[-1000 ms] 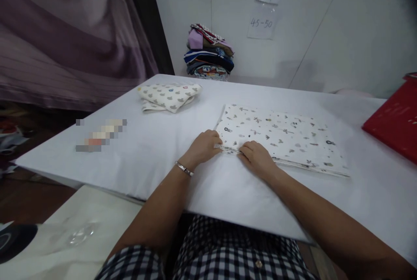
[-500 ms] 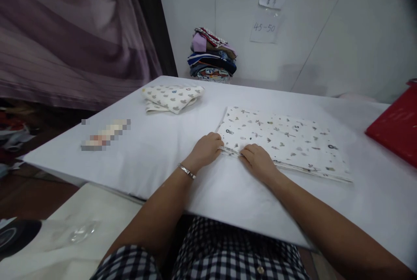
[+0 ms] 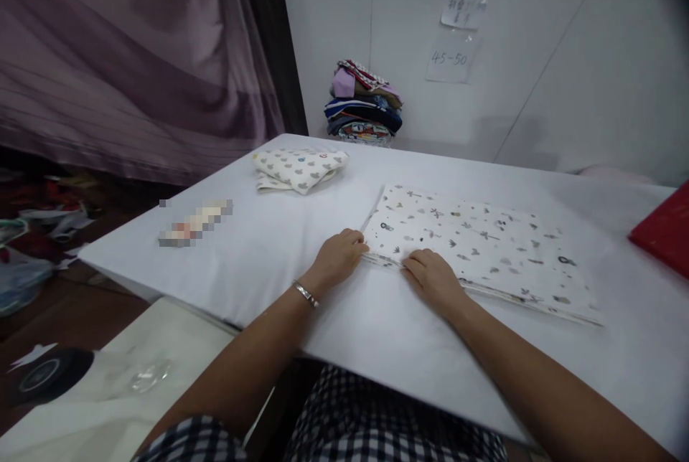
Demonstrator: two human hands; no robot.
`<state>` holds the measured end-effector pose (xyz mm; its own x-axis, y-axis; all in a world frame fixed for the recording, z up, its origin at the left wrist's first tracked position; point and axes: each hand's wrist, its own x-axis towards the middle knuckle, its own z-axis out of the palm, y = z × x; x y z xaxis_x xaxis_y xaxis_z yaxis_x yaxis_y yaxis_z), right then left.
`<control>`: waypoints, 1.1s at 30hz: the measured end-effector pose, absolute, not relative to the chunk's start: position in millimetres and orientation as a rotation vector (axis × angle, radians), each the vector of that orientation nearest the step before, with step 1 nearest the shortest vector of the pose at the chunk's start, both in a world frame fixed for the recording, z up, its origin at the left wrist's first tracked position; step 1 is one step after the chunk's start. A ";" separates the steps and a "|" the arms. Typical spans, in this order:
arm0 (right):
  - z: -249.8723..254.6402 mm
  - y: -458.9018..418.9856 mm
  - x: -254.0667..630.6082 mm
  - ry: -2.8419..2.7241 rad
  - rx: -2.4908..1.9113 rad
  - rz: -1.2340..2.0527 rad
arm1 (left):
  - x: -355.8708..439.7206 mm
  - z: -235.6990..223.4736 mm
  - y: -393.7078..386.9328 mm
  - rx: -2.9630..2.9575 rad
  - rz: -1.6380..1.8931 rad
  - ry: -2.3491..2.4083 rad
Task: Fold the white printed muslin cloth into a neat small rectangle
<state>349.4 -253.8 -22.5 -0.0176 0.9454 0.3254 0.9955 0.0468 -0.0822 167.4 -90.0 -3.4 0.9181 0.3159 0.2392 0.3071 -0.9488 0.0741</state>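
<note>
A white cloth [image 3: 474, 247] printed with small plants and figures lies folded flat in layers on the white-covered table [image 3: 301, 247]. My left hand [image 3: 339, 259], a silver bracelet at its wrist, is closed on the cloth's near left corner. A short way to the right, my right hand [image 3: 435, 281] has its fingers curled over the near edge of the same cloth. The thumbs and the layers between the fingers are mostly hidden. Farther back on the left sits another white cloth [image 3: 301, 169] with grey prints, loosely folded.
A pixelated item [image 3: 197, 222] lies on the table's left side. At the right edge is a red object [image 3: 664, 229]. Stacked folded fabrics [image 3: 363, 103] stand by the wall. A pale surface [image 3: 177, 347] with a black round object [image 3: 51, 374] is at lower left.
The camera has turned slightly, so the scene sits farther right and lower. Both hands stay at the cloth's near edge, with little visible movement.
</note>
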 end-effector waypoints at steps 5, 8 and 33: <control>-26.3 -253.7 347.8 -2.029 -1.951 -0.302 | 163.1 -1.0 -95.0 2.918 0.394 0.634; -28.0 -253.3 345.9 -2.019 -1.964 -0.327 | 167.9 8.6 -102.0 2.869 0.466 0.630; -24.4 -355.3 414.3 -1.838 -1.986 -0.316 | 237.5 -30.3 -117.6 3.006 0.547 0.246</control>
